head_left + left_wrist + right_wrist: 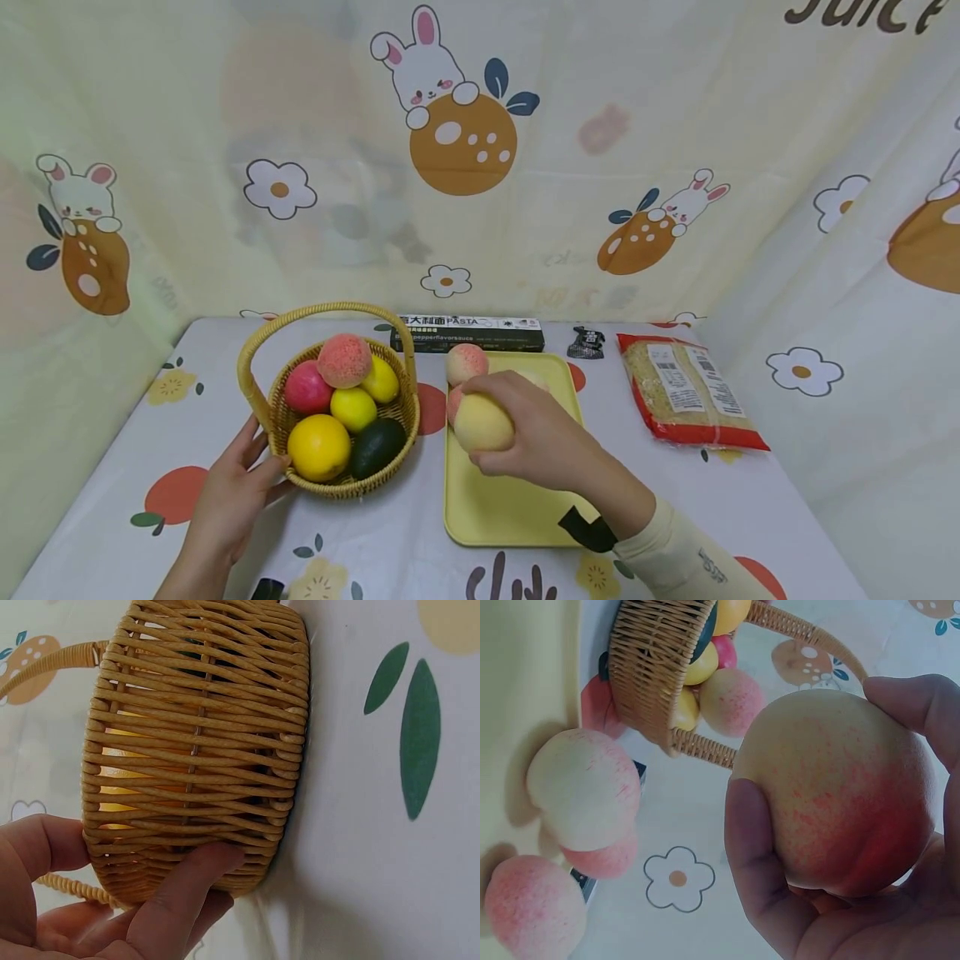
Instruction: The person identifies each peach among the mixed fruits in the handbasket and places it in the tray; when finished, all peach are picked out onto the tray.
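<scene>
In the head view my right hand (536, 429) grips a peach (483, 422) over the yellow tray (510, 517). The right wrist view shows the fingers and thumb curled round this peach (832, 787). Several more peaches lie on the tray, one (467, 364) at its far left corner. My left hand (236, 487) holds the near left side of a wicker basket (341, 492), its thumb at the rim. Its fingers lie along the woven wall (195, 750). Inside the basket are a peach (344, 360), a pinkish-red fruit (307, 388), several yellow fruits (319, 448) and an avocado (378, 447).
A dark pasta box (468, 335) stands behind the tray. To its right lies a small black packet (586, 342). A red-edged clear bag (686, 392) rests farther right. The basket's tall handle (330, 308) arches over the fruit. A patterned curtain (330, 242) hangs behind the table.
</scene>
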The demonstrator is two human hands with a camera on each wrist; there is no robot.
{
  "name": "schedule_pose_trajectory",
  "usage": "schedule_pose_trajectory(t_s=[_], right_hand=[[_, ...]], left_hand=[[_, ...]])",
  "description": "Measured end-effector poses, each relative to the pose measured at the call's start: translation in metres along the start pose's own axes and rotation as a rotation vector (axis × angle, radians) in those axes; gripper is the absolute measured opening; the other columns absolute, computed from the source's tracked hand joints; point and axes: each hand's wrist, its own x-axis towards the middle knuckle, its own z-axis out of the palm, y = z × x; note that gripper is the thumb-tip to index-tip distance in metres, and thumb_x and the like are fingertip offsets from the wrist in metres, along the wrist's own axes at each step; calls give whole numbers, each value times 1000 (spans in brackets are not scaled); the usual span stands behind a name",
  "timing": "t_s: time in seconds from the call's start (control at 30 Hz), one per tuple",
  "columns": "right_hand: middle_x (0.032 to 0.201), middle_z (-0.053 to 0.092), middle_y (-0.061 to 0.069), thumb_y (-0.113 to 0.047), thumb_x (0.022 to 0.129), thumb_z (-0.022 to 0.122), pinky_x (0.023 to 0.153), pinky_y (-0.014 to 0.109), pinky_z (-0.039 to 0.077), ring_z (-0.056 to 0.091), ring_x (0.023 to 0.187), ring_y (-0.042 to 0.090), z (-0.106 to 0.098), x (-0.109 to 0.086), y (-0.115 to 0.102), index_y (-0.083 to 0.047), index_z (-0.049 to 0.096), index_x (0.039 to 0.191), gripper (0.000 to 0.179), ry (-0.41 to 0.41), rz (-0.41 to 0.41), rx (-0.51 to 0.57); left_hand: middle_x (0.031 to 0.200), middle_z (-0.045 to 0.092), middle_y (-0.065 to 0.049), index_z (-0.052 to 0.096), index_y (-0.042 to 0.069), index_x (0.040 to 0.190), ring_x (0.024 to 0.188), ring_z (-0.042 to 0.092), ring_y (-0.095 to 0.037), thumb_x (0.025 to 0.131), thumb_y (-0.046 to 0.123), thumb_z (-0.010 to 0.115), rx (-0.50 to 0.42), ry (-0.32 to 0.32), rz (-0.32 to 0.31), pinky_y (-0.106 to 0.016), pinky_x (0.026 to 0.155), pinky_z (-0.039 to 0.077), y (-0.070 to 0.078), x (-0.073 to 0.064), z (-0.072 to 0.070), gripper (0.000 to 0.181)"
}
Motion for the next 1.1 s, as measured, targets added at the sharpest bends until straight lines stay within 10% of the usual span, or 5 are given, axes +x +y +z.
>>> schedule_pose_trajectory(t_s=[1.1], right_hand=[[129,63,10,-27,76,91,79,31,53,58,97,19,4,-69,94,-19,64,137,67,36,292,-22]], left_hand=[[176,17,-19,-1,40,168,153,39,-50,105,10,57,31,23,-4,-54,100,57,-2,2,1,91]])
